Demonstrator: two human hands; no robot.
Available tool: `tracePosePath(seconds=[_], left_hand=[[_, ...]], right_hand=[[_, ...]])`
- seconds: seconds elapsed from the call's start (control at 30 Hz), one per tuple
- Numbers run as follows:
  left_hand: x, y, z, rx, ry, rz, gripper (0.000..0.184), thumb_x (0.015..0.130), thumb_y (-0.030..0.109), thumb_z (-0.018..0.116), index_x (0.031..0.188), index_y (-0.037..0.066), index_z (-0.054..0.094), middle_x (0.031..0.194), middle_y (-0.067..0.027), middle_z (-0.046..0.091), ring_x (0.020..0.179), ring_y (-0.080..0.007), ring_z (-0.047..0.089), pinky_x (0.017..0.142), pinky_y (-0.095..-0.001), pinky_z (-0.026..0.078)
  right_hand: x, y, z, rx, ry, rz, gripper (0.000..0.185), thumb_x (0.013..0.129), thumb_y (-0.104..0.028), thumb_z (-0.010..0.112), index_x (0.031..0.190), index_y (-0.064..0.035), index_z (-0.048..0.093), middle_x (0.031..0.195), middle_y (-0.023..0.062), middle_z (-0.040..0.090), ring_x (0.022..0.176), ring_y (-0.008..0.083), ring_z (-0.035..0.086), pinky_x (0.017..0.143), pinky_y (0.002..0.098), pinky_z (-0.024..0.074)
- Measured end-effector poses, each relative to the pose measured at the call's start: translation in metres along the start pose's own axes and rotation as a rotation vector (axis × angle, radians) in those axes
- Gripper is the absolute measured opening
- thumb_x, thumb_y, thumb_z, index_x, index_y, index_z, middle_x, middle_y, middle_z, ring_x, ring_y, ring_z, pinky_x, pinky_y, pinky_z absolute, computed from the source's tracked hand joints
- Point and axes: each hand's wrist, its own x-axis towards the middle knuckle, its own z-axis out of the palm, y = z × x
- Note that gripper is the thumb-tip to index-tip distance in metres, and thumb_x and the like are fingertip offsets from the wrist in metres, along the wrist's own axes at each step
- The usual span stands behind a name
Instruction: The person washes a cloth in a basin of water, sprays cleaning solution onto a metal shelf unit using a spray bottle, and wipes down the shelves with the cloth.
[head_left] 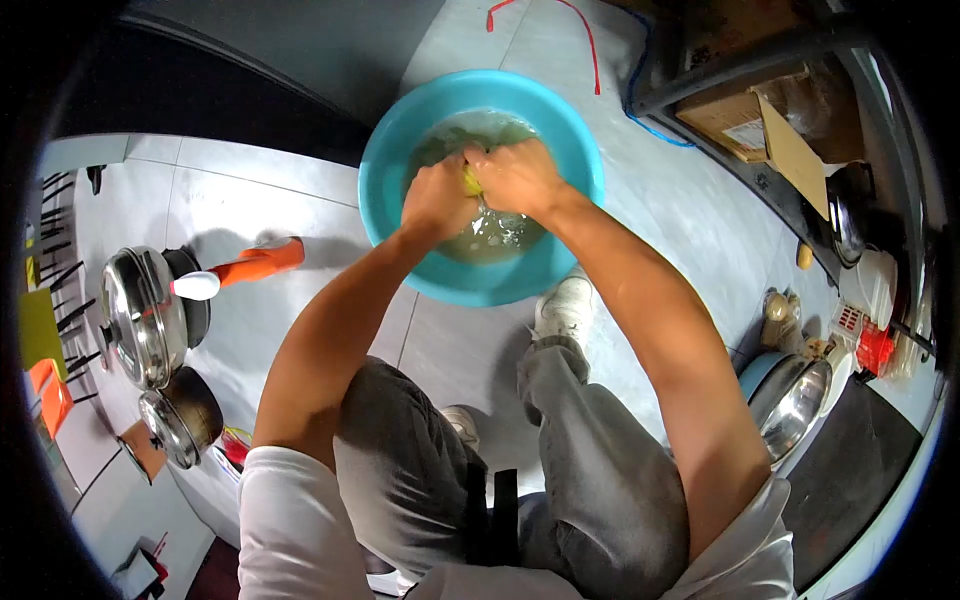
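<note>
A turquoise basin (385, 210) of cloudy water stands on the floor in front of me. Over its middle, my left hand (438, 200) and my right hand (520, 175) are close together, both closed on a wet yellow-green cloth (472, 182). Only a small bit of the cloth shows between the fingers; the rest is hidden by my hands. Beneath them, the water (495, 232) is bubbly and catches the light. Greenish material shows in the water beyond my hands, though its shape is unclear.
On the left stand lidded pots (130, 320) and an orange bottle with a white top (255, 265). To the right are a metal bowl (797, 408), a cardboard box (725, 125) and a dark rack. My shoe (565, 305) is close to the basin's near side.
</note>
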Motion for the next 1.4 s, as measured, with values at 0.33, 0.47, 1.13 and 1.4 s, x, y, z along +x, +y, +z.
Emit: tracePosePath(seconds=[0.33,0.47,1.13,1.4], left_hand=[[-0.015,0.053,-0.076,0.271,0.001,0.335,0.060,0.077,0.014,0.080,0.131,0.007,0.057,0.116,-0.0221,0.069,0.104,-0.0418,0.067,0.088,-0.0466,0.055],[-0.013,0.064,-0.119,-0.292,-0.035,0.367,0.079,0.077,0.014,0.083,0.144,0.000,0.044,0.126,-0.0212,0.064,0.108,-0.0394,0.067,0.092,-0.0409,0.055],[0.002,0.025,-0.090,-1.028,0.098,-0.215,0.053,0.088,0.021,0.080,0.130,0.001,0.054,0.121,-0.0109,0.063,0.111,-0.0236,0.064,0.092,-0.0362,0.054],[-0.008,0.086,-0.101,-0.447,0.428,0.328,0.070,0.082,0.025,0.086,0.135,-0.002,0.050,0.109,-0.0207,0.069,0.102,-0.0350,0.068,0.089,-0.0411,0.055]], right_hand=[[-0.032,-0.012,-0.033,0.333,0.478,0.168,0.046,0.070,-0.008,0.075,0.113,-0.0088,0.058,0.085,0.0190,0.073,0.081,0.0405,0.071,0.066,0.0517,0.0547],[-0.034,-0.010,-0.085,0.502,0.567,0.158,0.044,0.070,-0.007,0.073,0.111,-0.0079,0.056,0.092,0.0214,0.072,0.087,0.0441,0.069,0.073,0.0526,0.0545],[-0.069,-0.038,-0.088,0.661,0.320,0.384,0.055,0.076,-0.010,0.077,0.128,-0.0064,0.060,0.125,0.0259,0.055,0.109,0.0378,0.062,0.091,0.0432,0.0518],[-0.102,-0.012,-0.088,1.460,-0.086,0.363,0.097,0.090,-0.026,0.078,0.163,-0.0108,0.016,0.159,0.0180,0.038,0.142,0.0313,0.046,0.106,0.0421,0.0491]])
